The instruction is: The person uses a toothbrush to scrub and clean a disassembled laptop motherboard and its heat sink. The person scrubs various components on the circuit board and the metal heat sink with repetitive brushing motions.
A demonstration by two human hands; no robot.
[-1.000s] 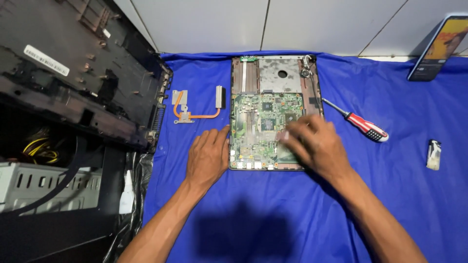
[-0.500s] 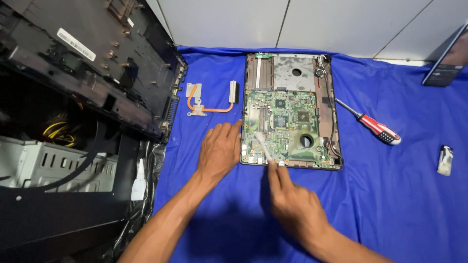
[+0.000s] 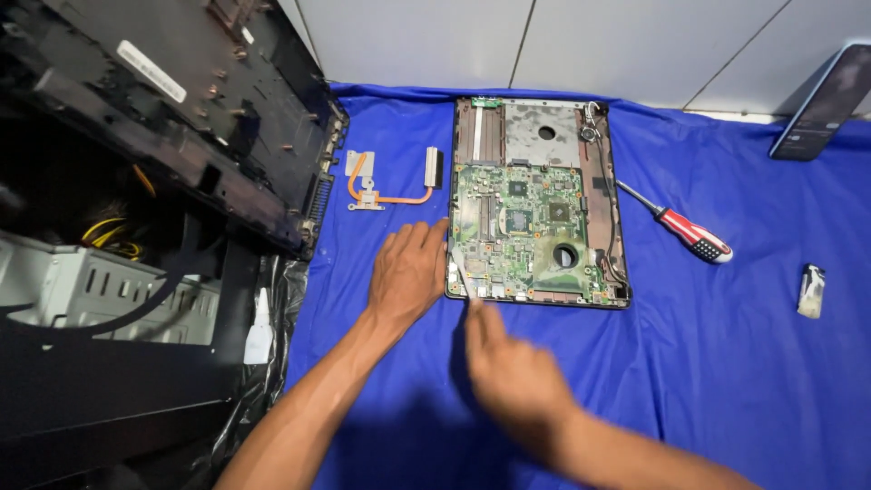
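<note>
Laptop base [image 3: 535, 200], opened up with its green circuit board [image 3: 522, 231] bare, lies flat on the blue cloth [image 3: 744, 363] at mid-scene, its long side running from near to far. By my judgement it is light but stiff in its dark shell, and fragile on top: the board with its chips and thin cables along the right edge would not bear pressing, so the sound places to take hold are the plain outer edges of the shell, not the green face. The cloth is soft and wrinkled, covers the whole working surface, and should keep the shell from sliding; behind it at the far side runs a pale panelled wall. To the left, a large black casing [image 3: 181, 118] leans up over a grey metal frame with yellow wires, all well apart from the board. The left hand [image 3: 408, 268] lies flat and spread on the cloth, fingertips touching the near-left edge of the laptop base, gripping nothing. The right hand [image 3: 513, 377] is blurred, just near of the base's near edge, fingers stretched toward a thin pale strip [image 3: 463, 277] at the near-left corner; whether it pinches that strip I cannot tell. A copper heat pipe [image 3: 390, 181] lies just left of the base; a red-handled screwdriver [image 3: 680, 227] lies just right of it; a phone [image 3: 821, 100] leans far right; a small pale object [image 3: 810, 290] sits at the right.
</note>
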